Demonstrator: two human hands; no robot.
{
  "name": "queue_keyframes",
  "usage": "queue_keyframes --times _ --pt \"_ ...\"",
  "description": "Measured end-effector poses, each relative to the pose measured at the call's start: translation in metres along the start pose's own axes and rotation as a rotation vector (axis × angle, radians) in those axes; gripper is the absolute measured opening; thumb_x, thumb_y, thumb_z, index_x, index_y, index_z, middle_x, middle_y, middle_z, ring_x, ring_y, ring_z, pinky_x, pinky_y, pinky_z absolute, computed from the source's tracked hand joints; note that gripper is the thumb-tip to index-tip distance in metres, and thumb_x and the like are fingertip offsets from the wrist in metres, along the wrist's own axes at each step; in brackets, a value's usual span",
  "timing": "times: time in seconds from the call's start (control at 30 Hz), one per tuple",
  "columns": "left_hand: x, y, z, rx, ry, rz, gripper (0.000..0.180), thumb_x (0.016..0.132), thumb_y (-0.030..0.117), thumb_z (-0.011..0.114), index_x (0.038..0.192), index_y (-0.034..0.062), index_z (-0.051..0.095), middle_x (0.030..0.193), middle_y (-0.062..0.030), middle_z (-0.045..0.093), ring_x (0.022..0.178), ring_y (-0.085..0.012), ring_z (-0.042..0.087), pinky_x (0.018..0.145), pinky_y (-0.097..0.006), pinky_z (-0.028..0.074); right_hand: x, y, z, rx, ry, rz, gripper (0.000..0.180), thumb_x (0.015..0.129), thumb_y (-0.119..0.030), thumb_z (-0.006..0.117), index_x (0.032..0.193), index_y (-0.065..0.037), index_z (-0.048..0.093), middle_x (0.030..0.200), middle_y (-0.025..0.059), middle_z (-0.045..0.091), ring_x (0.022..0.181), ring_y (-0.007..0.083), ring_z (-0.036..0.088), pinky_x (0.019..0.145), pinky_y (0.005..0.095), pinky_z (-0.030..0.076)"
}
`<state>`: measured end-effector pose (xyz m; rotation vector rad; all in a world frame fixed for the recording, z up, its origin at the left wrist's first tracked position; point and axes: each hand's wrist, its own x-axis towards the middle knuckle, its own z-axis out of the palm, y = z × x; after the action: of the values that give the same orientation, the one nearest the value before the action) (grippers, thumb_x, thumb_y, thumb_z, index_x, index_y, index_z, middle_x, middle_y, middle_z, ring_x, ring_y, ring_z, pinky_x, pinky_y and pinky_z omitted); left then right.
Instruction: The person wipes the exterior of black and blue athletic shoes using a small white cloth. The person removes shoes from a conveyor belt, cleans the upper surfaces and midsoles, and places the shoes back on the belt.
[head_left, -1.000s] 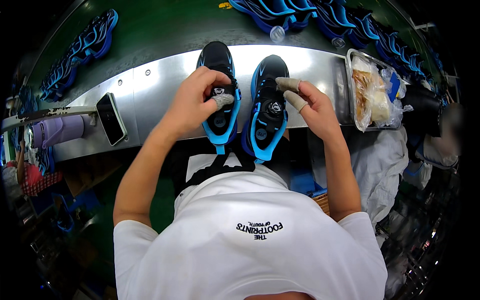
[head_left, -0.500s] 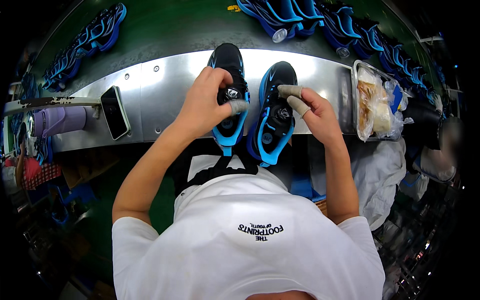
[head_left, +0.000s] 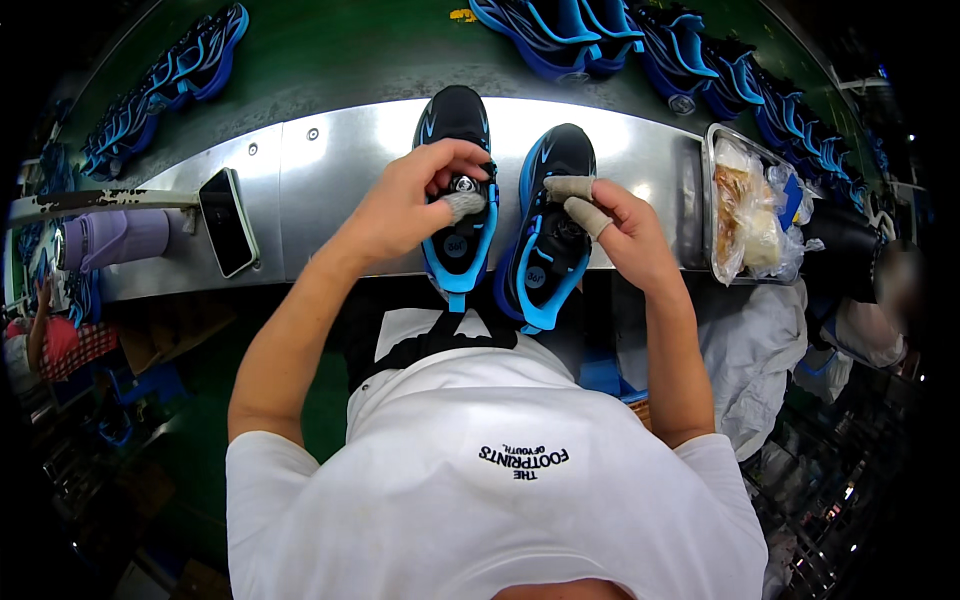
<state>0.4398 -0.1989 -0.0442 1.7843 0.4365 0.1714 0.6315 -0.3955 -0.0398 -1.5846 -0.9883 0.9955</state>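
Observation:
Two black-and-blue sports shoes stand side by side on a metal bench, toes pointing away from me. Over the left shoe [head_left: 455, 115], my left hand [head_left: 415, 200] curls its fingers and covered thumb around the round lacing dial [head_left: 463, 184] on the tongue. The right shoe [head_left: 570, 150] sits slightly turned. My right hand [head_left: 625, 225] holds its covered thumb and index finger bent close together at that shoe's tongue. They partly hide its dial [head_left: 568, 230], so the exact contact is unclear. Both shoe openings show a dark insole with a round mark.
The metal bench [head_left: 350, 150] curves around me, with a green conveyor [head_left: 350, 55] beyond carrying rows of similar shoes [head_left: 540, 45]. A phone [head_left: 228, 222] and purple bottle [head_left: 125, 238] lie at left. To the right is a clear tray [head_left: 712, 200] of plastic-wrapped items.
My left fingers have shifted right over the dial and its thumb has moved slightly left. My right fingertips have moved slightly left and down on the right shoe. Both shoes stay in place.

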Motion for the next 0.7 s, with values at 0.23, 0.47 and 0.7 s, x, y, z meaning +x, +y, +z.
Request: queue_keyframes --times 0.23,0.47,0.7 --pt "-0.005 0.004 0.019 0.442 0.255 0.151 0.046 0.077 0.006 0.068 0.122 0.0053 0.057 0.096 -0.0040 0.054 0.087 -0.0176 0.050 0.081 -0.028 0.042 0.009 0.001 0.003 -0.071 0.006 0.013 0.025 0.093 -0.010 0.061 0.116 -0.003 0.067 0.098 0.0040 0.065 0.096 0.0119 0.060 0.085 0.0251 0.046" --pt "-0.008 0.000 -0.007 0.165 -0.007 0.155 0.040 0.082 0.004 0.065 0.122 0.0048 0.058 0.106 -0.0043 0.061 0.094 -0.0141 0.055 0.086 -0.028 0.044 0.010 -0.012 0.009 -0.008 0.033 -0.012 0.025 0.092 -0.009 0.062 0.116 -0.005 0.068 0.095 0.0031 0.064 0.087 0.0115 0.059 0.079 0.0271 0.047" --pt "-0.061 0.014 0.016 -0.239 0.277 -0.398 0.019 0.095 0.011 0.057 0.111 0.0021 0.063 0.102 -0.0099 0.066 0.080 -0.0119 0.060 0.071 -0.024 0.050 0.042 -0.027 0.043 -0.231 -0.086 -0.258 0.039 0.083 -0.001 0.064 0.120 -0.011 0.065 0.102 0.0094 0.065 0.094 0.0260 0.060 0.084 0.0348 0.048"
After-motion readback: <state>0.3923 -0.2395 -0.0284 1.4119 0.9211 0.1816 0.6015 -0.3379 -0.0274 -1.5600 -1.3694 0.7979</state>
